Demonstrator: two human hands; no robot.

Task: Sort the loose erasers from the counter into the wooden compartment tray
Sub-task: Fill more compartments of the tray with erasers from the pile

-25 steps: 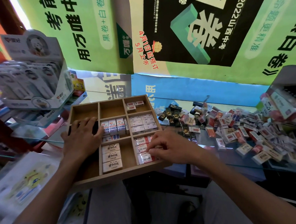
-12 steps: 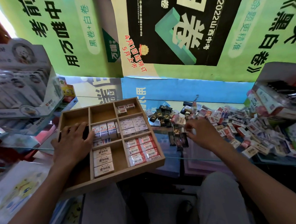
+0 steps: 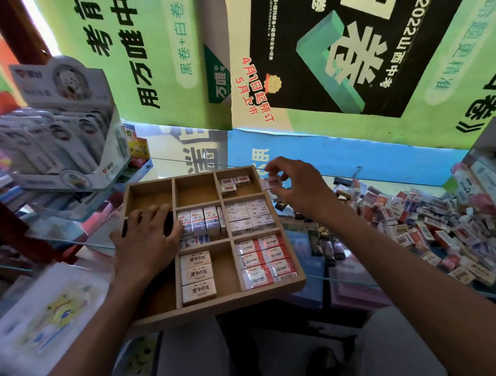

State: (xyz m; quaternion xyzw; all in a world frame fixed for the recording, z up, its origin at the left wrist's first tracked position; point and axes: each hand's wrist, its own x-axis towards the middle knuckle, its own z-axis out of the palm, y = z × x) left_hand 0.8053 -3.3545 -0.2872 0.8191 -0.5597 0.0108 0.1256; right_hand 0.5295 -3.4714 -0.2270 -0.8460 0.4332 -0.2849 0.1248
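The wooden compartment tray (image 3: 212, 306) lies tilted at the counter's front edge, most cells holding wrapped erasers. My left hand (image 3: 147, 242) rests flat on the tray's left column, fingers spread, covering dark items there. My right hand (image 3: 294, 187) hovers at the tray's far right corner and pinches a small red-and-white eraser (image 3: 273, 182) beside the top right cell, which holds three similar erasers (image 3: 235, 183). A heap of loose erasers (image 3: 421, 224) covers the glass counter to the right.
A few dark erasers (image 3: 327, 245) lie on the glass just right of the tray. A display box of packaged stationery (image 3: 63, 131) stands at the left. Posters hang behind the counter. A box of goods (image 3: 487, 181) sits at the far right.
My right hand left the tray's front right cell, reached the loose pile, took a small eraser and carried it to the far right corner. The left hand stayed on the tray.
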